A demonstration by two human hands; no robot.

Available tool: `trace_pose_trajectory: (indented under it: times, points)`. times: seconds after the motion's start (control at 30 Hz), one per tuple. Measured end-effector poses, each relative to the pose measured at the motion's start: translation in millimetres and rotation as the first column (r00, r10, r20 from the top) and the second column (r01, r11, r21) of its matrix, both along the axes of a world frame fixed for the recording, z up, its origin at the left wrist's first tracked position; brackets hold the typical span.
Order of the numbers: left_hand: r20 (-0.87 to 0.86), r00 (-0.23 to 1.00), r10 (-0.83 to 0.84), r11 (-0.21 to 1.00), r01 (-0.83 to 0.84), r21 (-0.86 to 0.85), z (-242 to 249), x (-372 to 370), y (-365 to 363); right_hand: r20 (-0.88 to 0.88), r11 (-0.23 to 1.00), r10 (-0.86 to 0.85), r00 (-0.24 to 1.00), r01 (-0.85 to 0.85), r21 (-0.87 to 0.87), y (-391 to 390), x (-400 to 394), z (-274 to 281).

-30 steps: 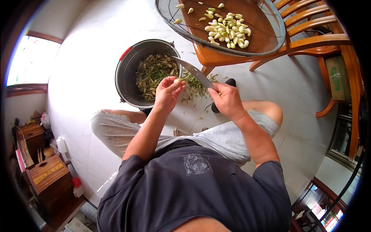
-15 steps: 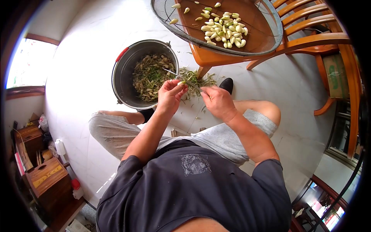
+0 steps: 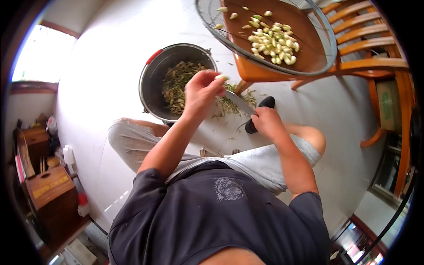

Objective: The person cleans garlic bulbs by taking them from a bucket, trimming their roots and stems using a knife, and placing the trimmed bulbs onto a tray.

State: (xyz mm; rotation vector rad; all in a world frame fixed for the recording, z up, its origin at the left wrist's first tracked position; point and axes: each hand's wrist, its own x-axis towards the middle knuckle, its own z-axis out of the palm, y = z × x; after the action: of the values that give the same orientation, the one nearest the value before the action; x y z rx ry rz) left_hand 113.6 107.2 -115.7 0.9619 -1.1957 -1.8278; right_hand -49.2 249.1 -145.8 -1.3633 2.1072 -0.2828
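My left hand [image 3: 202, 93] is raised over the near side of the bucket [image 3: 152, 79], pinching a small pale bulb [image 3: 222, 77] at its fingertips. Closed round the handle of a knife [image 3: 240, 104] is my right hand [image 3: 267, 123], to the right and a little lower. The blade slants up and left, its end close to my left fingers. Dry husks and green trimmings [image 3: 176, 86] fill the bottom of the bucket. Many pale bulbs with greenish tips [image 3: 278, 43] lie in a round mesh tray [image 3: 329, 57] at the top.
The tray rests on a wooden chair [image 3: 247, 73]. More trimmings [image 3: 232, 104] are scattered on the tiled floor [image 3: 112, 79] beside the bucket. A dark shoe [image 3: 267, 102] stands right of them. Wooden boxes [image 3: 51, 185] sit at the far left.
My left hand has moved up and right with the bulb, toward the tray. My right hand and the knife have dropped lower and come away from the bulb. The view has shifted slightly.
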Motion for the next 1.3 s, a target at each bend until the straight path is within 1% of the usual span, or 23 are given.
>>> trace_pose_trajectory:
  times: [0.03, 0.07, 0.1, 0.13, 0.17, 0.2, 0.23, 0.27, 0.3, 0.37, 0.43, 0.5, 0.57, 0.63, 0.73, 0.77, 0.87, 0.97, 1.0, 1.07, 1.17, 1.27, 1.3]
  points:
    - [0.021, 0.998, -0.065, 0.994, 0.066, -0.084, 16, -9, -5, 0.001, 0.999, 0.040, 0.999, -0.040, 0.010, -2, 1, 0]
    - [0.020, 0.998, -0.059, 0.986, 0.062, -0.155, 22, -27, -11, 0.001, 0.997, 0.079, 0.997, -0.079, 0.022, -3, 2, -2]
    - [0.096, 0.992, -0.087, 0.968, 0.107, -0.226, 32, -42, -17, -0.001, 0.992, 0.118, 0.993, -0.118, 0.035, -4, 2, -4]
    - [0.131, 0.987, -0.096, 0.954, 0.129, -0.271, 43, -57, -21, 0.016, 0.990, 0.141, 0.990, -0.141, -0.004, -3, 2, -9]
    - [0.128, 0.985, -0.116, 0.938, 0.151, -0.312, 40, -75, -31, 0.033, 0.990, 0.137, 0.990, -0.138, 0.015, -4, 4, -7]
    - [0.060, 0.989, -0.138, 0.939, 0.150, -0.310, 48, -87, -34, 0.048, 0.991, 0.130, 0.990, -0.131, 0.035, -5, 6, -2]
    - [0.121, 0.987, -0.103, 0.903, 0.143, -0.404, 47, -96, -39, 0.062, 0.991, 0.119, 0.991, -0.122, 0.053, -6, 6, 1]
    - [0.088, 0.995, -0.055, 0.888, 0.089, -0.451, 43, -96, -45, 0.068, 0.994, 0.101, 0.993, -0.103, 0.027, -5, 6, 1]
    - [0.055, 0.998, -0.012, 0.869, 0.037, -0.494, 42, -95, -49, 0.068, 0.995, 0.084, 0.994, -0.088, 0.048, -4, 5, 2]
    - [0.015, 0.999, 0.033, 0.919, -0.024, -0.393, 40, -63, -64, 0.070, 0.995, 0.045, 0.997, -0.052, 0.090, -5, 4, 3]
    - [0.098, 0.976, 0.195, 0.959, -0.168, -0.230, 18, -24, -89, 0.071, 0.994, 0.051, 0.996, -0.057, 0.092, -5, 4, 0]
    - [0.289, 0.893, 0.344, 0.927, -0.273, -0.257, -42, 15, -131, 0.088, 0.993, 0.064, 0.994, -0.072, 0.090, -5, 5, -3]
    - [0.490, 0.783, 0.383, 0.923, -0.345, -0.169, -110, 52, -170, 0.090, 0.990, 0.104, 0.990, -0.112, 0.086, -8, 6, -4]
    - [0.747, 0.565, 0.351, 0.936, -0.220, -0.273, -181, 82, -199, 0.092, 0.985, 0.141, 0.986, -0.149, 0.084, -14, 10, -3]
    - [0.863, 0.440, 0.246, 0.968, -0.063, -0.244, -222, 96, -208, 0.111, 0.979, 0.168, 0.980, -0.179, 0.101, -20, 11, -6]
    - [0.892, 0.401, 0.210, 0.976, -0.034, -0.215, -232, 96, -213, 0.113, 0.976, 0.178, 0.977, -0.191, 0.107, -22, 11, -7]
    - [0.963, 0.257, 0.086, 0.995, 0.034, -0.098, -247, 91, -222, 0.135, 0.977, 0.176, 0.975, -0.189, 0.095, -26, 12, -9]
    - [0.983, 0.180, 0.030, 0.999, 0.024, -0.035, -229, 79, -223, 0.154, 0.985, 0.160, 0.975, -0.168, 0.038, -28, 14, -13]
    - [0.984, 0.179, 0.023, 0.999, 0.030, -0.029, -226, 77, -223, 0.161, 0.988, 0.152, 0.975, -0.156, 0.013, -28, 15, -14]
    - [0.985, 0.175, 0.009, 0.999, 0.041, -0.017, -221, 76, -222, 0.151, 0.984, 0.166, 0.974, -0.173, 0.031, -29, 15, -13]
    - [0.981, 0.171, 0.097, 0.987, 0.112, -0.117, -229, 81, -219, 0.125, 0.976, 0.193, 0.973, -0.204, 0.077, -29, 15, -13]
    - [0.869, 0.430, 0.244, 0.969, -0.153, -0.197, -244, 93, -215, 0.094, 0.970, 0.207, 0.974, -0.217, 0.114, -29, 13, -14]
    - [0.841, 0.469, 0.271, 0.961, -0.178, -0.210, -239, 95, -212, 0.086, 0.968, 0.210, 0.974, -0.220, 0.121, -29, 13, -13]
